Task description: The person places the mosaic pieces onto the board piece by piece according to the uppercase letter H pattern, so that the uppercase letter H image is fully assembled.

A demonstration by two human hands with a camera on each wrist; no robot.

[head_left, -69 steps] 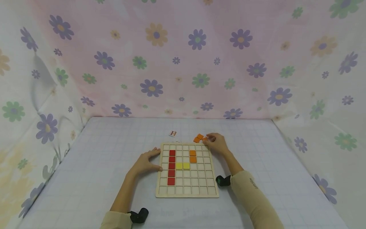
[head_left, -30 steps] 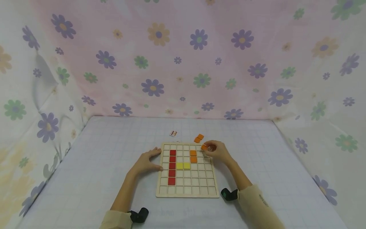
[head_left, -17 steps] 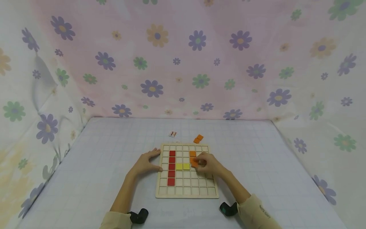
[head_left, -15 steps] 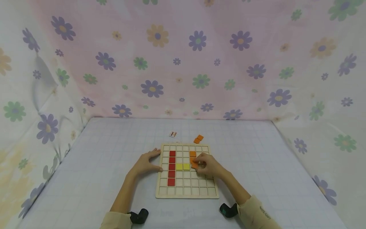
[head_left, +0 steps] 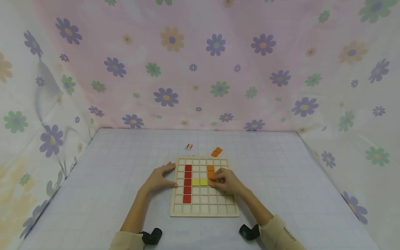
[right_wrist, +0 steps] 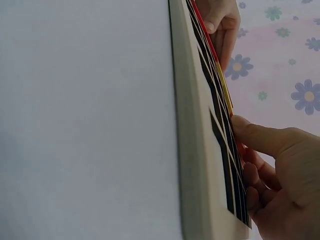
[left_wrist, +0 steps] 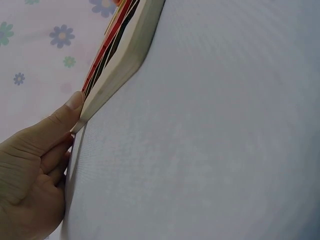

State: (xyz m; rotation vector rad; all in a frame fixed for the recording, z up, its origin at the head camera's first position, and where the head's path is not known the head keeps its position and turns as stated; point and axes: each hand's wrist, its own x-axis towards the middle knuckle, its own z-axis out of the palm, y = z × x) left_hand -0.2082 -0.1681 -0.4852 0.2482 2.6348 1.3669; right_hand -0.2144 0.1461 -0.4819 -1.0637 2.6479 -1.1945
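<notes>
A wooden grid board (head_left: 204,214) lies flat with a column of red tiles (head_left: 187,182), two yellow tiles (head_left: 199,182) and two orange tiles (head_left: 210,171) in its cells. My right hand (head_left: 227,181) pinches another orange tile (head_left: 211,182) between thumb and fingers. That tile sits just below the orange pair, at the right end of the yellow ones, partly covered by the fingers. At the board's left edge rests my left hand (head_left: 157,177), thumb and fingers spread against the rim; the left wrist view shows its thumb (left_wrist: 70,107) on the board's edge.
Beyond the board's far edge, two loose orange tiles (head_left: 217,151) lie on the pale cloth. A small patterned card (head_left: 189,147) is left of them. Flowered fabric (head_left: 200,69) walls in the back and sides. Black devices (head_left: 249,232) stick out at both wrists.
My right hand picked an orange tile from the pile behind the board and brought it down to the cell beside the yellow tiles, where it now sits lower and straighter. My left hand stays put.
</notes>
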